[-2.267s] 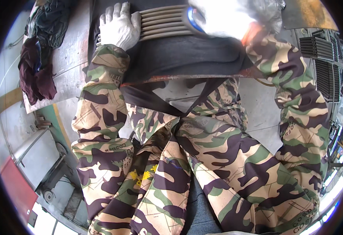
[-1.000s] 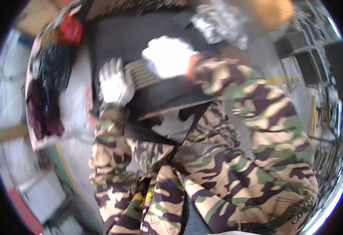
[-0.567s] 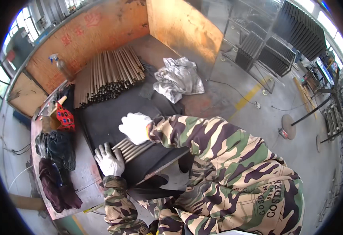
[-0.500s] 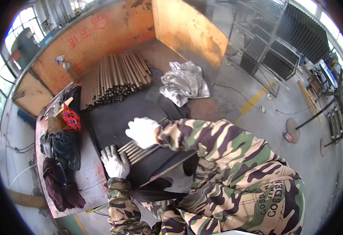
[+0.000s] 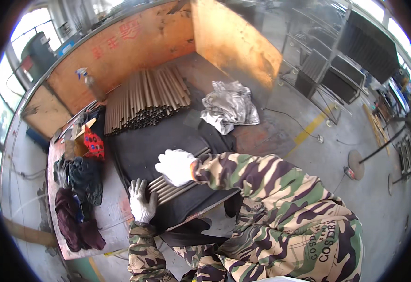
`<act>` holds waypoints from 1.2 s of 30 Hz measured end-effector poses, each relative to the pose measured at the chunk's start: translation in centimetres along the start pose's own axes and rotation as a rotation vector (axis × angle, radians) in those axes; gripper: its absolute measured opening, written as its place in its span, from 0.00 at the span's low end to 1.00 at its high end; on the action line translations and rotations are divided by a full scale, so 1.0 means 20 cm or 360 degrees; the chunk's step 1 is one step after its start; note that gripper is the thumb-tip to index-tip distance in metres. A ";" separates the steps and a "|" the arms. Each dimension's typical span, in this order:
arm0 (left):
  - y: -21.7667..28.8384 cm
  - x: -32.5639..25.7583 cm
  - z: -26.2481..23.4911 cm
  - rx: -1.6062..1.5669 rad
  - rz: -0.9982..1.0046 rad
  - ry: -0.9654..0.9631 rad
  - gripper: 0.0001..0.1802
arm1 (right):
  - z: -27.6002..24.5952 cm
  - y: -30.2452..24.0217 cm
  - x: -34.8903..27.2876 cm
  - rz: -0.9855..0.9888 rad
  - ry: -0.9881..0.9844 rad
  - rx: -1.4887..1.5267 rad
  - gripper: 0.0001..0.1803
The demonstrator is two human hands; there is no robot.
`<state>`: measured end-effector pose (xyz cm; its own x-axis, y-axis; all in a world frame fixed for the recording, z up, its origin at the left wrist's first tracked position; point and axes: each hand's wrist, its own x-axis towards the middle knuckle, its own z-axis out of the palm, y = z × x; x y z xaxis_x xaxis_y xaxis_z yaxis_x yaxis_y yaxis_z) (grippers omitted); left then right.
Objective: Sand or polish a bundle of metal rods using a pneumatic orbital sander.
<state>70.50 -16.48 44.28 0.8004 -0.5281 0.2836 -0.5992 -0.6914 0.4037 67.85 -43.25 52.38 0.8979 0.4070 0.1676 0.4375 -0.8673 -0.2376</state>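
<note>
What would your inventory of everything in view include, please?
Loose rods: several, grey, table's near side
Rod pile: one, brown, table's far side
Sheet: one, black, under loose rods
Crumpled cloth: one, silver, right of pile
Spray bottle: one, blue head, left of pile
Dark cloths: several, maroon and blackish, table's left
Wooden panels: several, orange, far edges
Table: one, greyish, beneath
Racked panels: several, black, right background
Left grip: one, white, rods' left end
Right grip: one, white, over rods

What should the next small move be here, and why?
Probably slide the right hand along the row of tubes toward their right ends: it sits partway along them, some tube length shows past it, and the left hand is spread at the opposite ends, seemingly placed to steady them.
</note>
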 end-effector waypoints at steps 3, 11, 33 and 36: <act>-0.05 -0.01 -0.01 0.0096 0.0173 -0.0031 0.30 | 0.03 0.00 0.00 0.0071 0.0055 0.0010 0.13; -0.09 0.00 0.01 0.0437 0.0206 -0.0062 0.31 | 0.12 0.03 0.09 0.0216 0.0078 -0.0052 0.13; -0.07 -0.11 -0.02 0.0565 0.0162 0.0096 0.29 | 0.12 -0.18 0.10 0.0497 -0.0247 0.0141 0.07; 0.09 0.10 0.07 0.0467 0.0213 0.0071 0.30 | 0.29 0.20 0.13 0.0263 0.0331 0.0074 0.01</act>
<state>70.98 -19.35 44.37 0.7103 -0.6061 0.3579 -0.6733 -0.7334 0.0941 72.20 -43.96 46.43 0.9301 0.1895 0.3146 0.2921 -0.9009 -0.3210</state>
